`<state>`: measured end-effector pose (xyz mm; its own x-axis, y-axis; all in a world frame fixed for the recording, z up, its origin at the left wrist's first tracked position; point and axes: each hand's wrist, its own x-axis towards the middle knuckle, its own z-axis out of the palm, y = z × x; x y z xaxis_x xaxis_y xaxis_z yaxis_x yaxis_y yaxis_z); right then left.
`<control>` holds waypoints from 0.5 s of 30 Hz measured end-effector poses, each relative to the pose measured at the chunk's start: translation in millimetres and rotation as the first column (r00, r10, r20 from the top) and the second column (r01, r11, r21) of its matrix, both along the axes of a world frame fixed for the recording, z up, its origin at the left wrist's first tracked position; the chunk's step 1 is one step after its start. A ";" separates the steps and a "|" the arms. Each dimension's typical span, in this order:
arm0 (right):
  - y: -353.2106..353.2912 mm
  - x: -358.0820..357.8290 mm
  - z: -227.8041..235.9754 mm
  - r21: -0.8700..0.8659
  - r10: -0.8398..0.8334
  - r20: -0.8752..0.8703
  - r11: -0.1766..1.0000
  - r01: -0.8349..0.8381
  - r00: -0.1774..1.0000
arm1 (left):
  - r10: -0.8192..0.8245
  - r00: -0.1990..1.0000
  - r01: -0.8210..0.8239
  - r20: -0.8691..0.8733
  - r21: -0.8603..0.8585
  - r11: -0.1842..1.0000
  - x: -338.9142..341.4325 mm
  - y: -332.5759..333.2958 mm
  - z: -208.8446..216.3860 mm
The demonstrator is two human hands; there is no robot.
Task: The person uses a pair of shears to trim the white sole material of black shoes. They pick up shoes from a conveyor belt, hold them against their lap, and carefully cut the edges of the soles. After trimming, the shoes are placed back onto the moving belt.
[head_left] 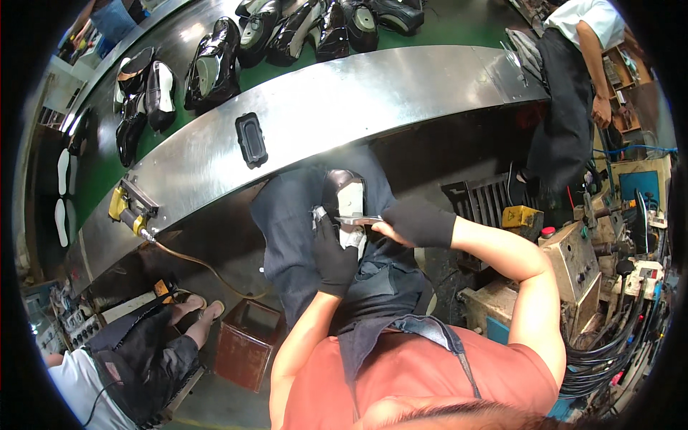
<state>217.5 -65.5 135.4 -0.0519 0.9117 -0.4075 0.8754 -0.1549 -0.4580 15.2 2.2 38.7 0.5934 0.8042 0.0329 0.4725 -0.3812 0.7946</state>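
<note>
— What do the hands hold?

— The left hand (333,254), in a black glove, is closed around the lower part of a glossy black leather shoe with a pale sole (345,203), which rests sole-up on the dark apron (294,229) over the person's lap. The right hand (408,223), also black-gloved, grips a thin flat metal blade (358,219) and lays it across the sole, just above the left thumb.

— And where is that, compared with the worktop?

— Just below the curved, shiny steel worktop (373,93), near its front edge (the fisheye bends the edge a good deal). A black rectangular rubber tray (251,138) lies on the steel, above and to the left of the shoe.

— Anything beyond it?

— A green conveyor belt (466,25) carrying a row of glossy black shoes (287,36). At the worktop's left end sits a yellow tool with an orange hose (127,209).

— Other people?

— One in a white shirt and dark trousers (566,107) stands at the upper right; another sits at the lower left, a sandalled foot (201,309) near a rusty brown metal box (247,344). Grey machinery with black cables (609,287) stands to the right.
</note>
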 end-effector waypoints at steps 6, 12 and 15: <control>-9.6 28.4 -63.6 0.344 0.064 0.166 0.932 -0.119 0.984 | -0.097 0.980 0.166 0.172 -0.457 0.874 10.7 34.0 38.7; -20.9 46.8 -14.2 -0.277 -0.210 -0.445 0.957 0.089 0.870 | -0.035 0.999 0.032 0.022 0.101 0.994 39.4 29.5 1.8; -4.3 54.0 20.1 -0.116 0.052 -0.141 0.991 -0.069 0.989 | -0.001 0.998 0.012 -0.064 0.169 0.985 41.1 29.1 -1.5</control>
